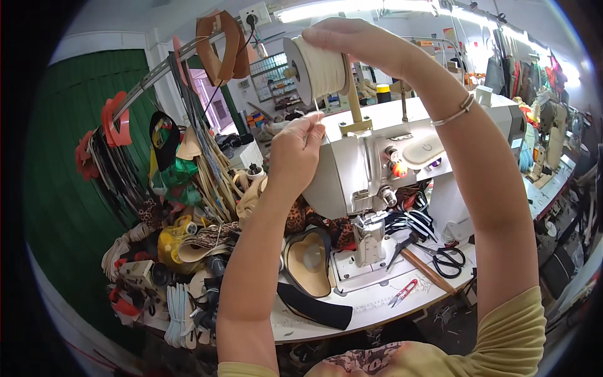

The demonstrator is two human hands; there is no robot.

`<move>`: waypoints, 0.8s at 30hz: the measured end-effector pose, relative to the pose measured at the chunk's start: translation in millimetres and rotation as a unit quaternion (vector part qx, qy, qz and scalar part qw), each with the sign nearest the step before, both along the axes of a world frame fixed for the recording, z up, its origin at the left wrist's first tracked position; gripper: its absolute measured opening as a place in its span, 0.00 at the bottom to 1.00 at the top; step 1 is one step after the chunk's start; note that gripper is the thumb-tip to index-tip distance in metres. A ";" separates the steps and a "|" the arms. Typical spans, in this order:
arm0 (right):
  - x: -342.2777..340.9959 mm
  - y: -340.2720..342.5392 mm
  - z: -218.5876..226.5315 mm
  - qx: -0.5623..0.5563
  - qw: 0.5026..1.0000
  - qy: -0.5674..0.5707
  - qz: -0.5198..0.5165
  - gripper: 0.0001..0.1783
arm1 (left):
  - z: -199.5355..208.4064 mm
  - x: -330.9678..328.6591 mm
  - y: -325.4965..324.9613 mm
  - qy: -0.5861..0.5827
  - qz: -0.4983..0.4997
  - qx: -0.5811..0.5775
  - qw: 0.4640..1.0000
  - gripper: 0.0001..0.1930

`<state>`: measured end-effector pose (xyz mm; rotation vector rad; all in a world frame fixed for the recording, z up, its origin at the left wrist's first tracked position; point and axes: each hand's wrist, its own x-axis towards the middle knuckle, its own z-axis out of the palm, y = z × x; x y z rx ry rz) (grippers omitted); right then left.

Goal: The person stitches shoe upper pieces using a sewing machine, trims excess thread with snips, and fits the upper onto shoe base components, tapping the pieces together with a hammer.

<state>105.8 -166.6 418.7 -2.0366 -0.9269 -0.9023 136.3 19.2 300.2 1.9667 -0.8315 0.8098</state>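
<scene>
A large spool of white cord (326,68) sits on a post above the white sewing machine (330,169). My right hand (355,41) reaches over its top, with the fingers curved around the wound cord; some fingertips are hidden behind it. Below the spool, my left hand (295,151) pinches the loose strand (316,103) hanging from it between thumb and fingers. Both arms are raised over the machine. Beneath its head, the presser foot area (369,242) stands over a metal plate on the table.
On the table (301,330) lie a hammer (427,270), black-handled scissors (449,261), red thread snips (404,293), a black strip (314,306) and a beige-lined, shoe-like piece (308,264). Straps and materials (182,239) crowd the left. A rail (151,75) holds hanging strips.
</scene>
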 end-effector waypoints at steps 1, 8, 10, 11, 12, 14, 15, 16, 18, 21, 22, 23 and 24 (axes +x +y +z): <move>0.4 -1.0 -4.7 0.007 1.000 -0.013 -0.008 0.26 | -2.9 1.3 -1.1 -0.082 0.002 0.013 0.997 0.15; 2.5 3.1 -47.9 -0.008 0.933 -0.360 -0.032 0.24 | -18.2 -26.6 -1.4 -0.192 0.023 0.014 0.981 0.12; -15.2 -3.2 -50.3 -0.057 0.899 -0.432 -0.039 0.21 | -17.9 -29.5 -1.7 -0.161 0.014 0.000 0.987 0.12; -24.6 -6.1 -47.8 -0.069 0.898 -0.432 -0.043 0.18 | -17.3 -28.6 -1.7 -0.166 -0.006 0.003 0.986 0.12; -23.2 -3.9 -47.9 -0.068 0.899 -0.432 -0.042 0.18 | -17.2 -28.2 -1.8 -0.170 -0.029 0.008 0.985 0.13; -17.7 3.7 -45.5 0.021 0.932 -0.361 -0.005 0.17 | -14.2 -32.0 -2.4 -0.167 -0.023 0.009 0.986 0.13; -14.2 6.3 -39.6 0.038 0.924 -0.379 -0.036 0.23 | -13.4 -32.5 -5.2 -0.165 -0.023 0.009 0.986 0.13; -11.7 9.2 -34.9 0.036 0.924 -0.379 -0.039 0.23 | -14.1 -32.5 -7.0 -0.165 -0.026 0.008 0.986 0.13; -8.4 15.2 -24.6 0.130 0.953 -0.254 -0.099 0.30 | -16.7 -35.5 -7.9 -0.164 -0.031 0.025 0.986 0.14; 5.4 7.2 -20.5 0.086 0.987 -0.139 -0.001 0.30 | -20.3 -38.3 -8.2 -0.208 -0.018 0.048 0.977 0.14; 4.3 4.1 -23.4 0.057 0.991 -0.116 0.031 0.28 | -20.7 -39.5 -5.6 -0.210 -0.017 0.047 0.977 0.14; 2.1 -0.1 -27.3 0.055 0.991 -0.118 0.033 0.28 | -20.9 -41.3 -2.5 -0.216 -0.003 0.053 0.975 0.15; -5.6 -7.0 -31.3 -0.019 0.964 -0.266 0.003 0.24 | -19.9 -44.6 -1.6 -0.224 0.008 0.057 0.973 0.15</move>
